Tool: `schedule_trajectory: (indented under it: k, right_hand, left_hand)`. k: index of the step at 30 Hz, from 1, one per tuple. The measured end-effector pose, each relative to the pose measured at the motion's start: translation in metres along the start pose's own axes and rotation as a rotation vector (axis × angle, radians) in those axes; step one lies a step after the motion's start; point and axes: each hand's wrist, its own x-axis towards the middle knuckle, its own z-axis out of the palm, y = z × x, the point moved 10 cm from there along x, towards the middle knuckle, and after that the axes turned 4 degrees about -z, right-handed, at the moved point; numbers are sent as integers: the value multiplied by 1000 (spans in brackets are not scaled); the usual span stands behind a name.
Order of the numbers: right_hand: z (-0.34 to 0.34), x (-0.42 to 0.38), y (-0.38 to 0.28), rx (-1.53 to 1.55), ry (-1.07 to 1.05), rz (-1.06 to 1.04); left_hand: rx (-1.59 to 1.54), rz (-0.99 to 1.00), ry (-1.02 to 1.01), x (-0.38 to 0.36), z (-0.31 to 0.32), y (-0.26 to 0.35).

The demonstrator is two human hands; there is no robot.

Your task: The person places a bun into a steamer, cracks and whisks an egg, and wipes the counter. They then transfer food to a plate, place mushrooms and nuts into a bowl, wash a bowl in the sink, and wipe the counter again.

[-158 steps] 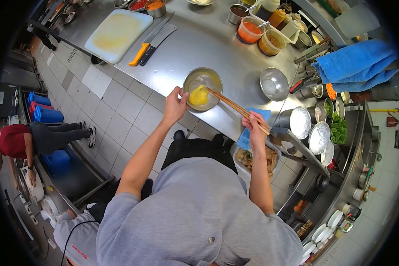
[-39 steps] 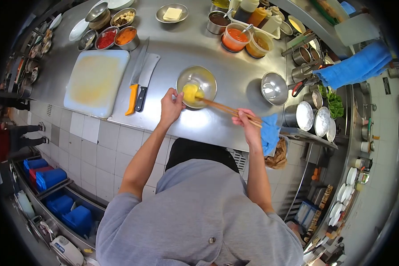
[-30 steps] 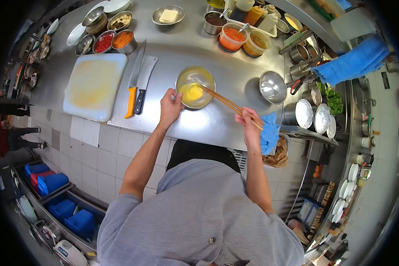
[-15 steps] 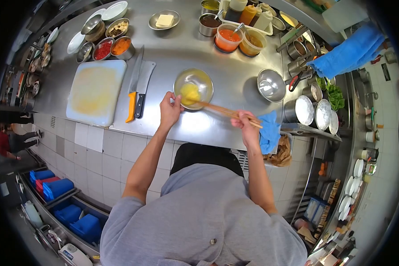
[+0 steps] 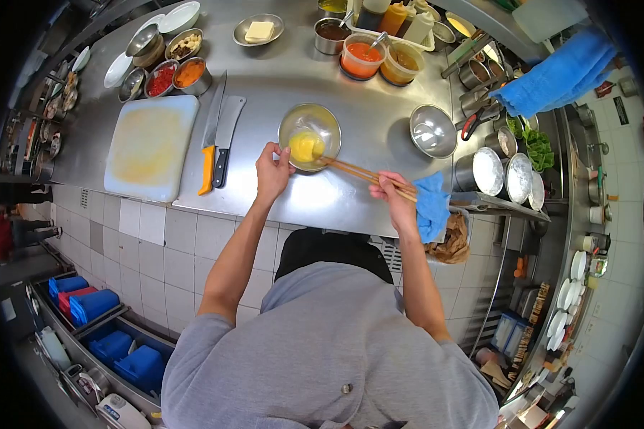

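A steel bowl (image 5: pixel 327 118) stands tilted on the steel table, with yellow liquid (image 5: pixel 305 146) gathered at its lower left. My left hand (image 5: pixel 273 170) grips the bowl's lower left rim between thumb and fingers. In my right hand (image 5: pixel 395 194) is a pair of wooden chopsticks (image 5: pixel 354 170), their far tips in the bowl at the edge of the liquid. Left of the bowl lie a cleaver (image 5: pixel 228 127) with a black handle and a knife with an orange handle (image 5: pixel 207 169). A blue cloth (image 5: pixel 431 206) is just right of my right hand.
A white cutting board (image 5: pixel 152 146) lies at the left, below small bowls of chopped food. Behind are a dish of butter (image 5: pixel 259 31) and sauce tubs (image 5: pixel 363 57). An empty steel bowl (image 5: pixel 433 131) sits at the right. A person (image 5: pixel 3 236) stands far left.
The chopstick tips have shifted to the liquid's right edge, and the chopsticks now look more spread. The whole table view has moved slightly left and up. Both hands keep their holds.
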Motion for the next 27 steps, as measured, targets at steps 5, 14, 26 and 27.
schedule_trajectory:
  k: [5,14,26,27]
  right_hand:
    - [-19,2,-3,157,70,-51]
    - [-29,-1,-7,62,80,-63]
    - [-53,-27,-21,-7,62,-85]
    - [-58,-28,-16,106,80,-73]
  left_hand:
    - [9,-17,8,1,-1,-3]
    - [-2,-56,-12,3,5,-9]
    - [-90,-98,9,-9,-21,-22]
    - [-106,-102,7,-8,-26,-24]
